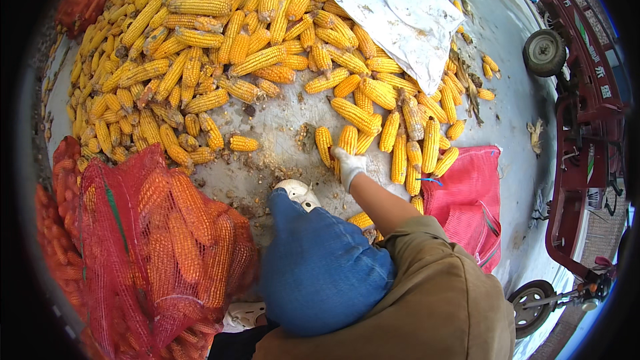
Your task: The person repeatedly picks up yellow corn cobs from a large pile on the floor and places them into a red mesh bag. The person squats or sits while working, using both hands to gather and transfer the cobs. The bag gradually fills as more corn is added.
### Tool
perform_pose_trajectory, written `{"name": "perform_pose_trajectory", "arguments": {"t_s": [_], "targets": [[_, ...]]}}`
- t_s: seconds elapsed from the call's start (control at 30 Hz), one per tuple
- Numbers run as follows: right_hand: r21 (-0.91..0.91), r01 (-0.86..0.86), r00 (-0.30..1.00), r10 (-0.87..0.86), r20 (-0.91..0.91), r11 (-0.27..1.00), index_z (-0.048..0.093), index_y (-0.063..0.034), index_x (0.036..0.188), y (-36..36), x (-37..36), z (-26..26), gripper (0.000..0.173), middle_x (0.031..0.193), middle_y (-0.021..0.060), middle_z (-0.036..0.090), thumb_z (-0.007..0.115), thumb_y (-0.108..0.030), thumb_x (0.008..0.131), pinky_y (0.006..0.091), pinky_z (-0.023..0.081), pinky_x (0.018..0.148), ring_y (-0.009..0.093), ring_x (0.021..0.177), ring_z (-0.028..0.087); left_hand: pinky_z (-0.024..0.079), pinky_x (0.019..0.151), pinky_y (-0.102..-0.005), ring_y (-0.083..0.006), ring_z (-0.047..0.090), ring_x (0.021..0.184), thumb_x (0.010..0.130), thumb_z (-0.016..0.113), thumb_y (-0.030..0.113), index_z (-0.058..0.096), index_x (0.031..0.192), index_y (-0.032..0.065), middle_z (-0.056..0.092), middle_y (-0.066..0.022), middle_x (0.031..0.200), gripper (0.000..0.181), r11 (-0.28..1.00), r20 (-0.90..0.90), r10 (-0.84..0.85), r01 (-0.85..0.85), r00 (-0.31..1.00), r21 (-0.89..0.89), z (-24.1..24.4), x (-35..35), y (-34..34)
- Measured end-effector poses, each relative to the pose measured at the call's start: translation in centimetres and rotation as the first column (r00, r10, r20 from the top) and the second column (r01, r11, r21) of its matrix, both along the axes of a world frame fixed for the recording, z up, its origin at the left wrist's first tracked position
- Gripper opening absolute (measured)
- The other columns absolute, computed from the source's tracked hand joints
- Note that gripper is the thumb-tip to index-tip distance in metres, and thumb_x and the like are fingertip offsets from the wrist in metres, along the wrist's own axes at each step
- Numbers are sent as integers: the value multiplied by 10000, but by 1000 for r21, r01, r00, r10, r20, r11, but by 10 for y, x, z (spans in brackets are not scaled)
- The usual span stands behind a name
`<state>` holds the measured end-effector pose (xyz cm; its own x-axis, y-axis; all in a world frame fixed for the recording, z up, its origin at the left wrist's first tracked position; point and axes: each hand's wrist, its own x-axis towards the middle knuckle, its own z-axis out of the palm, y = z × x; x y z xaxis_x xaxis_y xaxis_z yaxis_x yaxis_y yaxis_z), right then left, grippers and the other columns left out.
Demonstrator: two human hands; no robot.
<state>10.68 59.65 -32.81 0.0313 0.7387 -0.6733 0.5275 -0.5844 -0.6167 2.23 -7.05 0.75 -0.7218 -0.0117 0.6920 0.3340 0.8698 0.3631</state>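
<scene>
My right hand (pixel 350 164), in a pale work glove, reaches forward and closes around the lower end of a yellow corn cob (pixel 347 140) on the concrete floor. Other cobs touch it on both sides. My left hand is out of view. Before me a large heap of corn cobs (pixel 200 50) spreads from the far left to the right. Close on the left stands a red mesh sack (pixel 150 240) filled with cobs.
An empty-looking red mesh sack (pixel 465 200) lies flat to my right. A white sheet (pixel 390 5) covers part of the heap. More filled sacks (pixel 60 240) stand at the left edge. A dark red cargo tricycle (pixel 575 125) is parked at the far right.
</scene>
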Motion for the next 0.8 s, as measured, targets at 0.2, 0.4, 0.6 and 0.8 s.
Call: {"name": "perform_pose_trajectory", "arguments": {"t_s": [0.2, 0.4, 0.6, 0.8], "targets": [[-371, -282, 742, -44, -669, 885, 628, -102, 1129, -45, 17, 58, 321, 900, 44, 641, 716, -261, 865, 338, 509, 676, 179, 741, 591, 468, 990, -453, -357, 570, 1148, 846, 736, 309, 464, 1368, -56, 569, -205, 1279, 693, 966, 9, 69, -64, 998, -249, 18, 17, 25], [305, -530, 283, 504, -816, 791, 481, -23, 1340, -20, -5, 137, 590, 1115, 104, 615, 710, -182, 819, 328, 535, 822, 223, 936, 623, 441, 1053, -428, -301, 566, 1210, 980, 495, 368, 495, 1380, 10, 585, -149, 1323, 537, 273, 3, -513, 160, 858, 948, 32, -5, 117], [477, -867, -240, 722, -649, 141, 444, 2, 1387, -19, -111, 331, 783, 1217, 146, 620, 787, -255, 731, 357, 526, 929, 193, 1080, 632, 472, 1036, -442, -280, 614, 1169, 1039, 403, 389, 552, 1349, 47, 640, -123, 1281, 485, -357, -263, -607, 38, 750, 933, 62, 2, 154], [273, -462, -864, 498, 77, -844, 434, -4, 1411, -262, -186, 460, 902, 1138, 168, 662, 850, -285, 662, 372, 563, 839, 237, 983, 673, 400, 1105, -446, -288, 547, 1251, 1048, 397, 396, 497, 1387, 24, 577, -139, 1362, 513, -394, -410, -538, 210, 737, 895, 55, 6, 131]]}}
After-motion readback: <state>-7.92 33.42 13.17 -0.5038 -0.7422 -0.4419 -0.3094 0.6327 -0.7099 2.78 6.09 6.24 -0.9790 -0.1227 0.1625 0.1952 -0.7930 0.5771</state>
